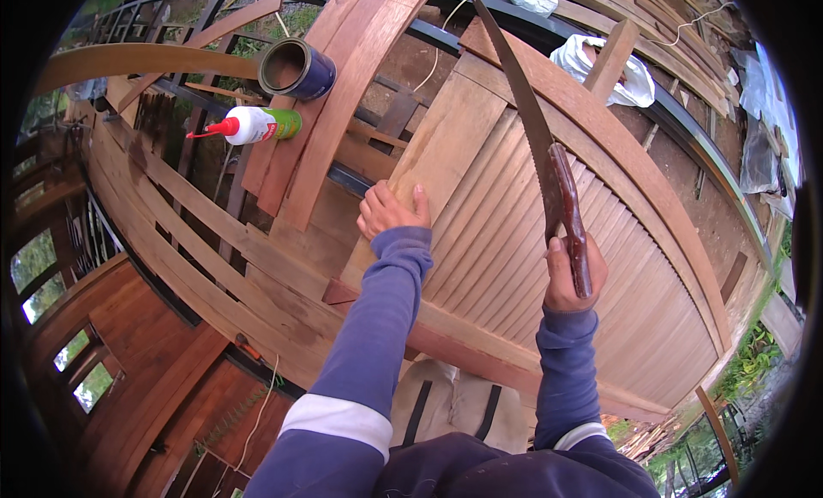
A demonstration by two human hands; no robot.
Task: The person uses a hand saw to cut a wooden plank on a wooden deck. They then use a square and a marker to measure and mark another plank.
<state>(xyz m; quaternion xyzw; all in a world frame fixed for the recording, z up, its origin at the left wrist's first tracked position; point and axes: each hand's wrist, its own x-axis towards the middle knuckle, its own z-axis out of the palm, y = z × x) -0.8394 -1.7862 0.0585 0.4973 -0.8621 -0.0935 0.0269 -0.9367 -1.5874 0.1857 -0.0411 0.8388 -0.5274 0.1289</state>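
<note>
My right hand (573,275) grips a handsaw by its brown wooden handle (566,189), with the long dark toothed blade (523,91) raised toward the top, over a wooden louvered panel (600,267) with many parallel slats. My left hand (393,210), fingers curled, holds the wide pale frame board (441,147) on the panel's left side. A darker curved board (651,155) runs along the panel's far edge, and a reddish rail (463,348) along its near edge.
A white-and-green glue bottle (261,125) with red nozzle and an open blue can (296,74) sit on loose reddish boards (343,95). A white sack (634,74), plastic sheeting (759,121) and stacked planks (651,18) lie beyond. An orange-handled tool (247,345) rests at lower left.
</note>
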